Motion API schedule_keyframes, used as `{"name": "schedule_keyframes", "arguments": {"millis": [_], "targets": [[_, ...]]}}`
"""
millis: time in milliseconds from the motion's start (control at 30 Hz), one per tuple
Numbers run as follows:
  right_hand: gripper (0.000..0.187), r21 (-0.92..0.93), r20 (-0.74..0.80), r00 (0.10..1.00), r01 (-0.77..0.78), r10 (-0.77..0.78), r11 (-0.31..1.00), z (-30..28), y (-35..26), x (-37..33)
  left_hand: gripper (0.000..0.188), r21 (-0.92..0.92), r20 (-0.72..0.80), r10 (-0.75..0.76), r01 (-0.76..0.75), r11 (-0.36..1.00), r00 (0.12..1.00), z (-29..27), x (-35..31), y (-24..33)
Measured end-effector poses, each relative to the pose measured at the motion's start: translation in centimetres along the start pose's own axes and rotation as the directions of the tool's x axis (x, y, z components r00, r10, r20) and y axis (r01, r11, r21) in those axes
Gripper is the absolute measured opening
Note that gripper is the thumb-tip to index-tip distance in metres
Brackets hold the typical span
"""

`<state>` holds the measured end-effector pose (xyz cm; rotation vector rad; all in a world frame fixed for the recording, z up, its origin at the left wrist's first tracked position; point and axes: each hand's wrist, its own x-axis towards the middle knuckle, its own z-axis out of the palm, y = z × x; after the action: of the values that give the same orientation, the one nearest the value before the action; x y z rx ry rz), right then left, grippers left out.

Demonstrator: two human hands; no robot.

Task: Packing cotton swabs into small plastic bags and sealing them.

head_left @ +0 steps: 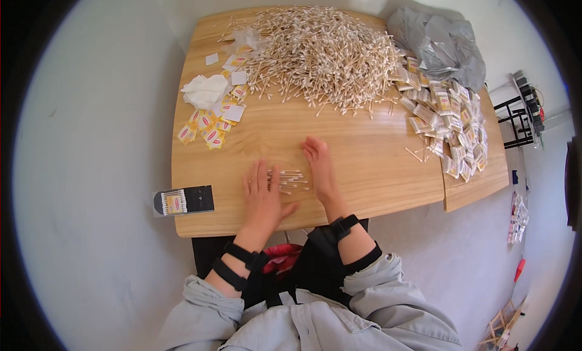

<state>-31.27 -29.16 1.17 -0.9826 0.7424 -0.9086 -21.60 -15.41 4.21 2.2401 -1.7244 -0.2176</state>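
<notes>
A small group of cotton swabs (293,180) lies on the wooden table (376,175) near its front edge, roughly side by side. Over their left ends rests my left hand (263,192), palm down, fingers spread and thumb out to the side. To the right of the swabs my right hand (322,169) stands on its edge, fingers stretched forward, apart from the swabs and holding nothing I can see. The big heap of loose cotton swabs (327,54) spreads beyond both hands at the far side.
At the left edge, a clear pack of swabs (174,203) sits on a dark holder (200,199). Yellow-and-white label cards (212,136) and a crumpled white tissue (205,92) lie far left. Filled packs (451,117) pile up at right, below a grey plastic bag (438,45).
</notes>
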Motion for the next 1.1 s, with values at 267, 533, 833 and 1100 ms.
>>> {"name": "schedule_keyframes", "arguments": {"millis": [267, 533, 833, 1100], "targets": [[0.056, -0.294, -0.006, 0.984, 0.170, -0.180, 0.940, 2.0, 1.0, -3.1, 0.102, -0.077, -0.039, -0.072, 0.069, 0.995, 0.997, 0.2, -0.7, -1.5], [0.058, 0.140, -0.091, 0.993, -0.059, 0.072, 0.988, 2.4, 0.9, -1.3, 0.087, -0.132, -0.074, -0.041, 0.031, 0.991, 0.996, -0.7, -0.5, -0.9], [0.060, -0.177, -0.075, 0.989, 0.116, -0.131, 0.977, 2.7, 0.9, -4.1, 0.078, -0.014, -0.066, 0.100, -0.101, 0.995, 0.993, 0.0, 0.5, -2.9], [0.055, -0.116, 0.010, 0.996, 0.093, -0.092, 0.989, 5.1, 1.8, -3.9, 0.084, 0.041, -0.036, 0.002, -0.001, 0.999, 0.999, 0.6, -0.8, -1.1]]}}
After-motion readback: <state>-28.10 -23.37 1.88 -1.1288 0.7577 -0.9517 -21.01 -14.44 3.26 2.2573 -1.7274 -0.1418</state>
